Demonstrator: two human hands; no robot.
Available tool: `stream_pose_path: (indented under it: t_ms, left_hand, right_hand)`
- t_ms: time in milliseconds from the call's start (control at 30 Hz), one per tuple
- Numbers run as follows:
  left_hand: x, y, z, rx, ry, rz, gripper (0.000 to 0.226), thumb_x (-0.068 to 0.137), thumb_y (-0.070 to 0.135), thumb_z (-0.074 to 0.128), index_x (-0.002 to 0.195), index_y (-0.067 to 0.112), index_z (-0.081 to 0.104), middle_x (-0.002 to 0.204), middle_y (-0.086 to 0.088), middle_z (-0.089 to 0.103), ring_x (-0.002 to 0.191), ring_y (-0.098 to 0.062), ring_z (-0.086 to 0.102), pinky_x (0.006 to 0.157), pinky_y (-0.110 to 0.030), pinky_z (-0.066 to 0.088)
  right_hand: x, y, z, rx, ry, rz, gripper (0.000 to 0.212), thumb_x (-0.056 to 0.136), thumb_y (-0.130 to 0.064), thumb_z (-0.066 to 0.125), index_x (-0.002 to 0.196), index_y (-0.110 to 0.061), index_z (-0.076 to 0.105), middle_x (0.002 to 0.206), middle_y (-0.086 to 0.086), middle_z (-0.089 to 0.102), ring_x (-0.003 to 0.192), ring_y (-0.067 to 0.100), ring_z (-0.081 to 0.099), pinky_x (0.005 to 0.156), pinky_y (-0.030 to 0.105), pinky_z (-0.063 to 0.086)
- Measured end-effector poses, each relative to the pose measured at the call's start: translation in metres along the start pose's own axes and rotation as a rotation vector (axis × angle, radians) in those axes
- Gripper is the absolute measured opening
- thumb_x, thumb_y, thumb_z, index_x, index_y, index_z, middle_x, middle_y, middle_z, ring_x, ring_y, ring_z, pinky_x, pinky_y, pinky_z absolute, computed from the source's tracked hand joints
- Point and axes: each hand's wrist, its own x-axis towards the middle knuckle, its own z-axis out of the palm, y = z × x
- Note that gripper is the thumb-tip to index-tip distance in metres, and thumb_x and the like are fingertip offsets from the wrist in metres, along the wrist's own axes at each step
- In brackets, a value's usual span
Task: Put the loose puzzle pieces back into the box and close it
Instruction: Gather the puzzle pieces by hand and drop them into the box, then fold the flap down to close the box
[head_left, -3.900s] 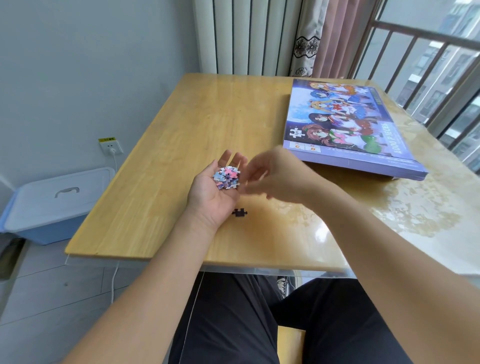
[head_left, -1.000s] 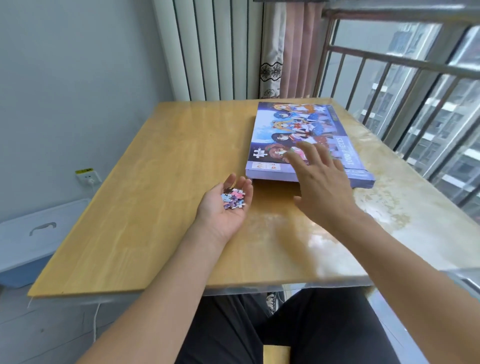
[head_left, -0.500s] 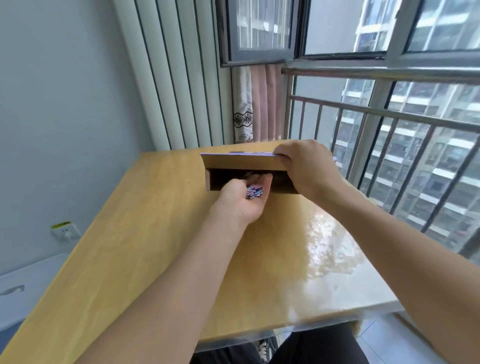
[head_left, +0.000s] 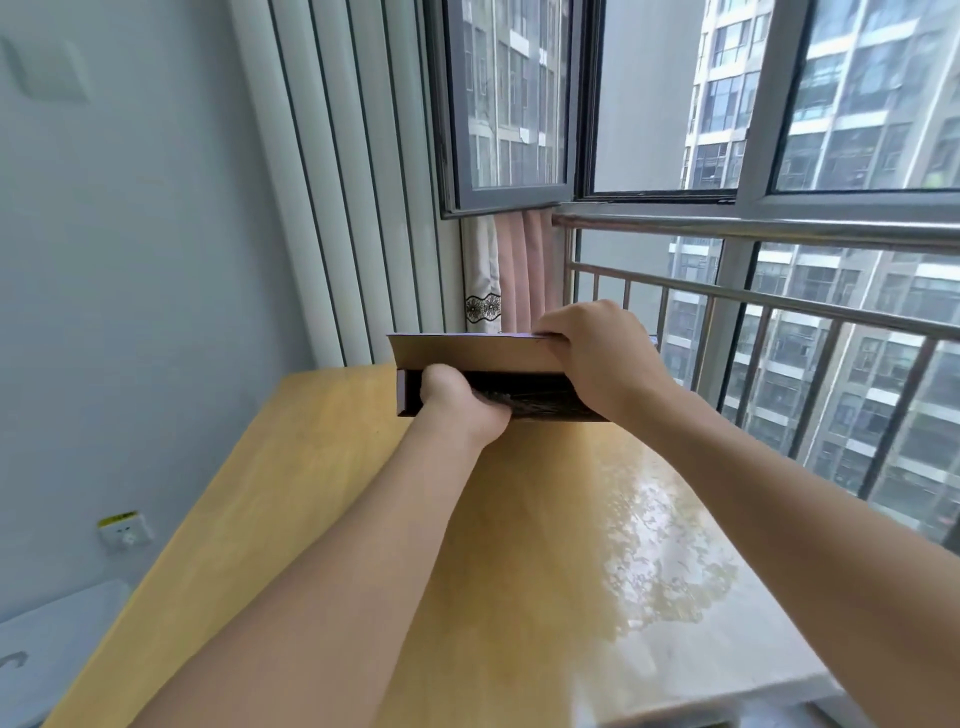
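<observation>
The puzzle box (head_left: 540, 406) lies at the far end of the wooden table (head_left: 519, 561), its near side facing me. My right hand (head_left: 597, 358) grips the near edge of the lid (head_left: 467, 353) and holds it lifted, so the brown underside shows. My left hand (head_left: 460, 402) reaches into the dark gap under the lid. Its fingers are hidden inside the box, and the loose puzzle pieces are out of sight.
A metal railing (head_left: 753, 306) and windows run along the table's right side. A pink curtain (head_left: 519, 275) hangs behind the box. A wall outlet (head_left: 124, 532) and a pale storage bin (head_left: 47, 649) sit low on the left.
My left hand, which carried the pieces on its palm in front of the box, has pushed into the opening. My right hand still holds the lid up. The camera has tilted upward.
</observation>
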Motion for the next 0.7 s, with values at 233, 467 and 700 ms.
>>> stream_pose_path:
  t_ms: [233,467,700]
  left_hand:
    - [-0.016,0.025,0.008,0.187,-0.094,0.081,0.043,0.098,0.012,0.035,0.135,0.011,0.056,0.133,-0.012,0.061,0.110,-0.025,0.060,0.090,-0.040,0.047]
    - [-0.068,0.075,0.041,1.355,-0.148,1.071,0.018,0.097,0.032,0.062,0.108,0.020,0.070,0.106,0.004,0.071,0.093,-0.011,0.066,0.087,-0.027,0.055]
    - [-0.072,0.103,0.025,1.398,-0.032,2.057,0.044,0.085,0.031,0.073,0.121,0.010,0.059,0.123,-0.011,0.057,0.112,-0.025,0.054,0.096,-0.026,0.043]
  right_hand:
    - [0.011,0.006,-0.006,-0.010,0.089,-0.040,0.028,0.093,-0.006,0.053,0.068,-0.017,0.059,0.064,0.001,0.057,0.064,0.028,0.053,0.056,0.035,0.043]
    - [0.055,0.007,-0.053,-0.009,0.382,-0.076,0.027,0.087,0.001,0.050,0.082,-0.015,0.072,0.076,0.002,0.066,0.069,0.024,0.057,0.064,0.036,0.048]
    - [0.077,0.000,-0.077,0.026,0.429,-0.126,0.028,0.087,0.003,0.052,0.083,-0.013,0.074,0.077,0.004,0.068,0.070,0.023,0.060,0.068,0.039,0.052]
